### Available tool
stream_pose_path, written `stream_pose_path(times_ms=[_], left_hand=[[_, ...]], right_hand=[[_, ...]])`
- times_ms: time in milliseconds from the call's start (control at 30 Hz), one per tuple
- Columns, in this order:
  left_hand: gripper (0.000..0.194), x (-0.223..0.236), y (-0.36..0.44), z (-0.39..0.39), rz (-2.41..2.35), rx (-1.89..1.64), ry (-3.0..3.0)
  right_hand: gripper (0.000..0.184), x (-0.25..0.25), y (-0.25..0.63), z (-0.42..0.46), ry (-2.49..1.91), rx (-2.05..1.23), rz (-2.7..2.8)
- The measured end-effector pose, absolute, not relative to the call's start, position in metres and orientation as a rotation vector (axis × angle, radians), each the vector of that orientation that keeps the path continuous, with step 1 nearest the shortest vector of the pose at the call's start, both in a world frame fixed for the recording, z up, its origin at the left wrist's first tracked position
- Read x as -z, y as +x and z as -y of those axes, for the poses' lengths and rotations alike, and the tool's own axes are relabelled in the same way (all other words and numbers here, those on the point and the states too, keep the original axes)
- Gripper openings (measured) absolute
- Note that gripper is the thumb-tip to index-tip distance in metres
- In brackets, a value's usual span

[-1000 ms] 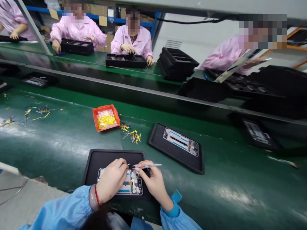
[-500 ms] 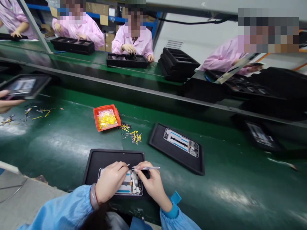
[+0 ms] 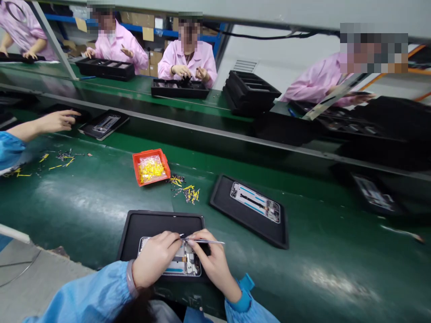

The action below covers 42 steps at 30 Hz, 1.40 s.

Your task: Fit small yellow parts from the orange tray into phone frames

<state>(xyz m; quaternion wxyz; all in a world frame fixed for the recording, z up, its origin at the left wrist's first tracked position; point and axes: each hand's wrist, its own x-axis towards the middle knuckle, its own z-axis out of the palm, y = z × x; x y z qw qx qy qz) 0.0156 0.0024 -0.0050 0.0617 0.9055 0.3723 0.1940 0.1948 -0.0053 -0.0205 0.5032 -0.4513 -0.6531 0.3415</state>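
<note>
My right hand [image 3: 215,260] is closed around thin silver tweezers [image 3: 213,242], whose points reach left towards my other hand. My left hand [image 3: 156,258] is pinched near those tips; a tiny dark and pale bit shows at its fingertips, too small to name. Beneath both hands lies an opened phone body [image 3: 191,264], with blue strips and exposed circuit parts, partly covered by my left hand. It rests in a black tray [image 3: 144,223] at the bench edge.
Past my hands stand a red bin [image 3: 135,169] holding a bag of yellow pieces and a pile of yellow-black strips [image 3: 191,194]. Another black tray [image 3: 229,204] with a phone body lies right. A co-worker's hand [image 3: 60,120] reaches in left; people in pink work opposite.
The tweezers have tilted flatter, while my hands stay almost in place. At left, a co-worker's tray has left their hand and lies on the belt. The person opposite has raised a hand.
</note>
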Motion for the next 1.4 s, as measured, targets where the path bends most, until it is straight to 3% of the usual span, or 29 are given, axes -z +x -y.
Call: stream_pose_path(times_ms=[300, 467, 667, 1400], left_hand=[[0.017, 0.006, 0.021, 0.001, -1.107, -0.410, 2.861], [0.019, 0.003, 0.020, 0.004, -1.194, -0.488, 2.701], [0.017, 0.002, 0.010, 0.000, -1.345, -0.518, 2.217], [0.015, 0.003, 0.013, -0.003, -1.395, -0.523, 2.156]], right_hand=[[0.012, 0.003, 0.194, -0.003, -1.113, -0.677, 1.136], [0.020, 0.021, 0.187, -0.003, -1.194, -0.860, 1.181], [0.016, 0.026, 0.189, 0.001, -1.169, -0.946, 1.274], [0.007, 0.018, 0.191, 0.001, -1.192, -0.844, 1.471]])
